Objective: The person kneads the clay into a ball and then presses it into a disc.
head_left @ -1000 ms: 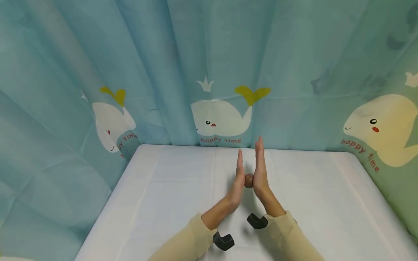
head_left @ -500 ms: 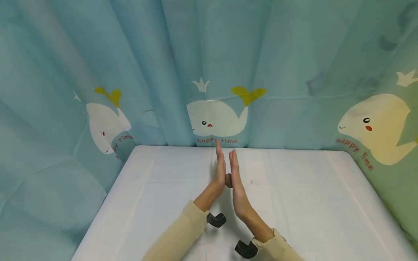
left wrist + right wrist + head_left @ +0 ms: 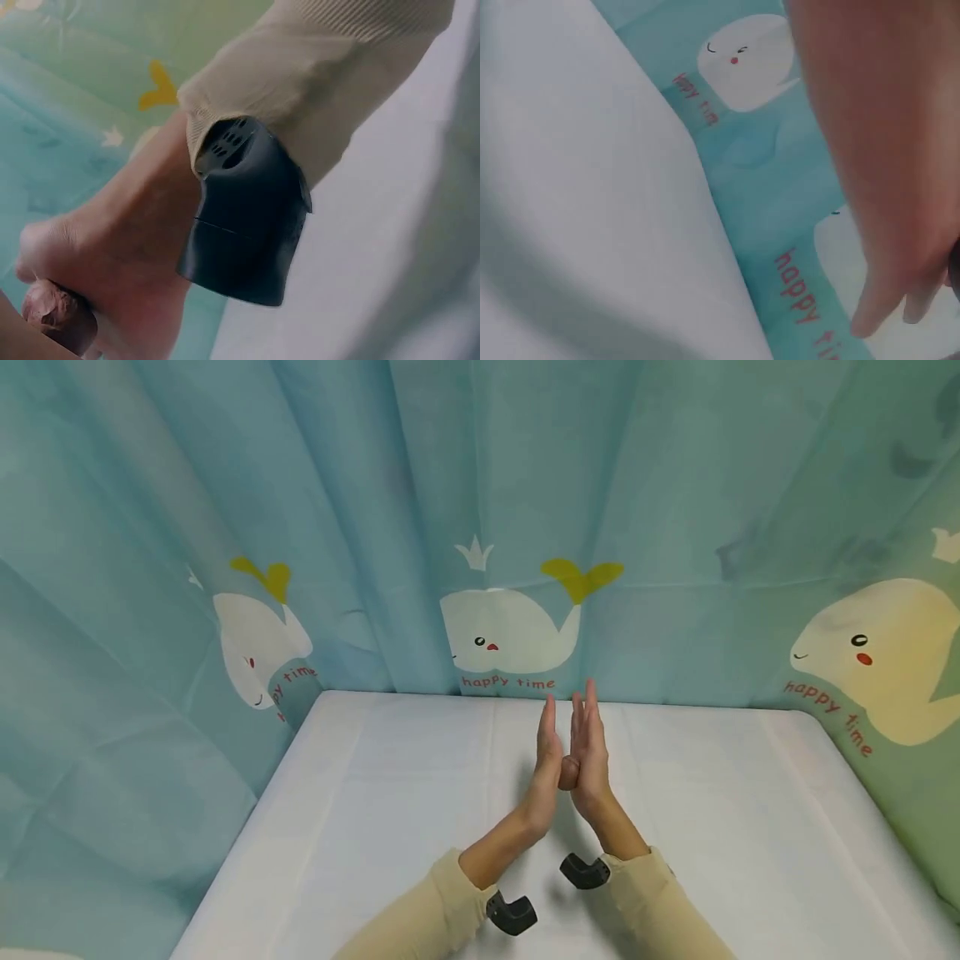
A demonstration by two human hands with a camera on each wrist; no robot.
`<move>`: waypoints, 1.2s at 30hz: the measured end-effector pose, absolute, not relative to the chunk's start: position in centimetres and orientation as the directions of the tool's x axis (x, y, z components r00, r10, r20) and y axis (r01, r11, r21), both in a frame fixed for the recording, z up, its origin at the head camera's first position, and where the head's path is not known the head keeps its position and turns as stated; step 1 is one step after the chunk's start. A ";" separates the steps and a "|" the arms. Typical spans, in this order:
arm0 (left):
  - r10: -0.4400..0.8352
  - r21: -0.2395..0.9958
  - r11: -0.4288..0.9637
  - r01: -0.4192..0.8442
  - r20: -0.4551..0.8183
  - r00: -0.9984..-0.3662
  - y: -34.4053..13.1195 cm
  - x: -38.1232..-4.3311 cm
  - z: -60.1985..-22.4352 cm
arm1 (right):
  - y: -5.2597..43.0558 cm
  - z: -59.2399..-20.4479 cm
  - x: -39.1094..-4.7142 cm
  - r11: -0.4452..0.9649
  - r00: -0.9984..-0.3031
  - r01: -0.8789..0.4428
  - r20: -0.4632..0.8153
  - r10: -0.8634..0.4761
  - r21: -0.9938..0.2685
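In the head view my left hand and right hand stand upright, palms facing each other, fingers straight and pointing away from me. Pressed between the two palms is a small brown rounded lump, held above the white table. The left wrist view shows the lump closer up, with a creased, slightly shiny surface. Beside it there is the right hand, while the left hand covers part of the lump at the lower left corner. A blurred hand fills the right side of the right wrist view.
Black wrist cameras hang at both beige sleeve cuffs, close to each other over the table. A blue-green curtain with printed whales stands along the table's far edge and both sides.
The palms slide against each other: half a second ago the left hand was farther forward, now the right hand reaches farther. Both hands and the lump first shifted left, then back right.
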State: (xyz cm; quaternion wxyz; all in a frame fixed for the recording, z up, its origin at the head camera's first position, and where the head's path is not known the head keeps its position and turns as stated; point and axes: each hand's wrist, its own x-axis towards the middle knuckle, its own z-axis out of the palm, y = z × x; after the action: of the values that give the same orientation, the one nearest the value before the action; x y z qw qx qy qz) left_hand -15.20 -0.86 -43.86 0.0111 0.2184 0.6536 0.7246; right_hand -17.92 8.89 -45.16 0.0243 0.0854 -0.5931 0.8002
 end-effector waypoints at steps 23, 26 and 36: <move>0.287 0.976 -0.051 0.212 0.217 -0.933 1.1 -15.3 -45.1 | 10.3 -46.9 -17.9 -0.310 -0.996 -0.074 0.083 -0.014 -0.948; 0.255 0.975 -0.064 0.212 0.221 -0.941 0.8 -16.8 -45.4 | 9.6 -46.5 -17.4 -0.290 -0.993 -0.083 0.103 -0.054 -0.953; 0.181 0.976 -0.074 0.204 0.214 -0.960 -0.8 -20.6 -47.0 | 7.2 -45.2 -15.4 -0.222 -0.974 -0.166 0.196 -0.118 -0.961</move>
State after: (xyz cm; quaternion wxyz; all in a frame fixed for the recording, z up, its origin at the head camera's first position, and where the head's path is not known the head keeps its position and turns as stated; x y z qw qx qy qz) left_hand -20.57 -0.78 -47.01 -0.0081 0.1415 0.6804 0.7190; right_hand -15.39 7.19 -45.25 0.0155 0.1140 -0.6234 0.7734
